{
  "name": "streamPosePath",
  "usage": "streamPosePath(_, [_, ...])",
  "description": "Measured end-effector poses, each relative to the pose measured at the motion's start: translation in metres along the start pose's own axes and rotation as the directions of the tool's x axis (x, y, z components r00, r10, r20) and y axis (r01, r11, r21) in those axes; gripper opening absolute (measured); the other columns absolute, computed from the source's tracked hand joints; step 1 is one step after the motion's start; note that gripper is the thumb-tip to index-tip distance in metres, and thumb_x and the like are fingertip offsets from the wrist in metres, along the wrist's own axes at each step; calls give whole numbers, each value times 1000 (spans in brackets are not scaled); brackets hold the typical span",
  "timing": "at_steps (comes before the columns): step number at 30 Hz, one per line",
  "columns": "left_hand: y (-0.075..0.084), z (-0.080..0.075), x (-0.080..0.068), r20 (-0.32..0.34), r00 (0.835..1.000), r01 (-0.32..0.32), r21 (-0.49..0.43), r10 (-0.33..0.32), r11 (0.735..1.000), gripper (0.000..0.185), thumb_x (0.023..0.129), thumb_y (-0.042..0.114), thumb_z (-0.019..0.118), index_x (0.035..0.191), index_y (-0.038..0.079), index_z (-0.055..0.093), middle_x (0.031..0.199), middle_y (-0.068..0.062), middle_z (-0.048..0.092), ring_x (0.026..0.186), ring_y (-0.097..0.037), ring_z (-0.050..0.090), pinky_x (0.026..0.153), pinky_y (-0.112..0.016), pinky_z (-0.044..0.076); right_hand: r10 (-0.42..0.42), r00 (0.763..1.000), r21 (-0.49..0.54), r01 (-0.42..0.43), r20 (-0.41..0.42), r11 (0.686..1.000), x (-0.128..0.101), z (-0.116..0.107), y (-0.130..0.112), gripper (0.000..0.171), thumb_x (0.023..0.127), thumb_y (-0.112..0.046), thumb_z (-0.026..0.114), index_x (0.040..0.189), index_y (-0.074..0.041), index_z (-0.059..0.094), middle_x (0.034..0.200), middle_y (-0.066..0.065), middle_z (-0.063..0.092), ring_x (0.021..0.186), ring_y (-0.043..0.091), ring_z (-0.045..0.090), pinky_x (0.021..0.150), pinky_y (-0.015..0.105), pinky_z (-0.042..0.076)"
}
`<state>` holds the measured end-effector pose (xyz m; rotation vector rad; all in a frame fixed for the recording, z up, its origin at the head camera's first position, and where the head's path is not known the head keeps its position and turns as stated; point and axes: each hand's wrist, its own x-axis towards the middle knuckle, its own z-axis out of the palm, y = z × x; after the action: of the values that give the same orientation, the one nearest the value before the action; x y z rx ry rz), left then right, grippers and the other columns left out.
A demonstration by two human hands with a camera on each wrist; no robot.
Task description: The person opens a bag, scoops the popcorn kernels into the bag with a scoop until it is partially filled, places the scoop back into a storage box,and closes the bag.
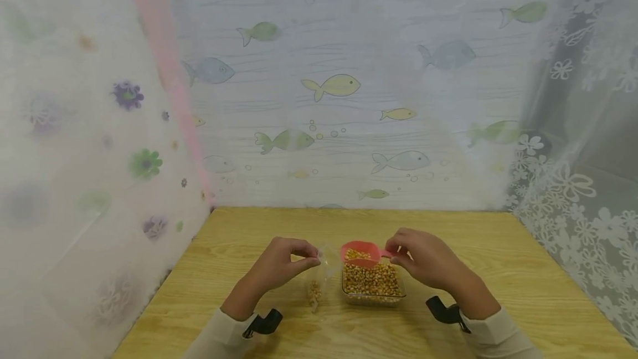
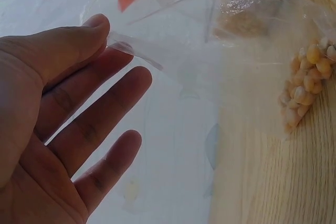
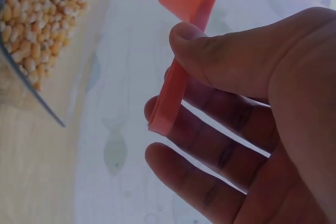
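My left hand pinches the top edge of a clear plastic bag between thumb and forefinger, its other fingers spread loose. Corn kernels lie in the bag's bottom corner. The handle of a red scoop is held in my right hand, thumb on one side and fingers on the other. Kernels fill part of the scoop's bowl, which is over the far rim of a glass container full of corn kernels. The bag hangs just left of the container.
A wood-grain table lies under everything. Behind it hangs a curtain printed with fish, and flowered sheets close off the left and right sides. Black wrist mounts are strapped at both sleeves.
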<state>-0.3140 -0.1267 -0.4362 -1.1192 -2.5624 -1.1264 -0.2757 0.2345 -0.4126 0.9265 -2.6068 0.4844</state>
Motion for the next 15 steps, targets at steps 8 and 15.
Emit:
streamPosePath(8, [5,-1,0,1,1000,-4,15,4,1000,10,98,38,72,100,30,78,106,18,76,97,-2,72,84,-30,61,-19,1000,-54,20,18,998,12,-12,-6,11,92,-18,80,101,-23,74,95,-15,64,82,3,63,70,27,55])
streamPosePath(15, [4,0,0,-3,1000,-19,6,19,1000,11,98,37,72,100,27,78,105,16,76,97,-3,72,85,-40,62,-11,999,-88,15,43,996,23,-18,-19,9,94,-21,79,102,-23,75,95,-14,64,78,0,58,68,25,53])
